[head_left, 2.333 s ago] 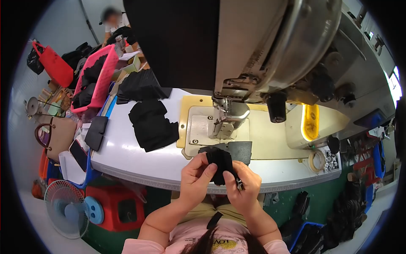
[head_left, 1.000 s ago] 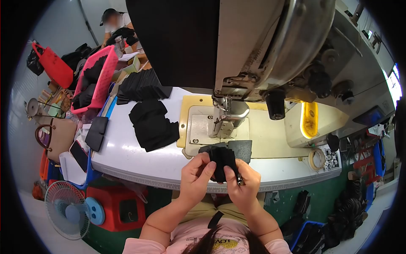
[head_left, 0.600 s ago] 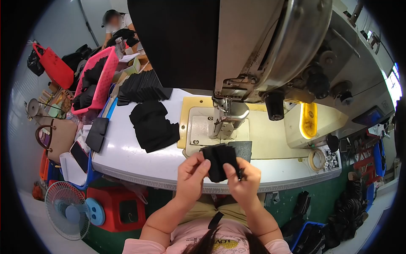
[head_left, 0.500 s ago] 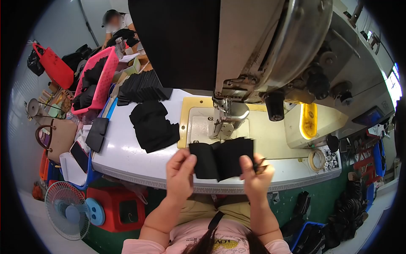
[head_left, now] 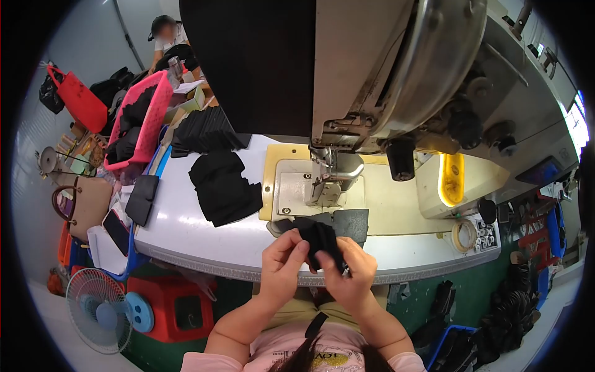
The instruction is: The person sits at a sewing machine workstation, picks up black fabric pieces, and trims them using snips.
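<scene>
Close to the table's front edge, my left hand pinches a bunched black fabric piece between thumb and fingers. My right hand is closed on the other side of the same fabric, its thumb pressing the folds. A small dark object with a shiny tip shows at the right fingers, too hidden to name. Behind the hands, a dark grey flat panel spreads over the machine bed; whether it joins the black piece I cannot tell. The sewing machine's presser foot area stands just beyond.
A pile of black fabric pieces lies left of the machine bed, with a row of stacked black pieces behind it. A pink basket, a phone and a fan are at left. Another person sits far back.
My hands have come closer together, the right one moving left. The black fabric, spread flat between them before, is now bunched, and a grey panel shows behind it.
</scene>
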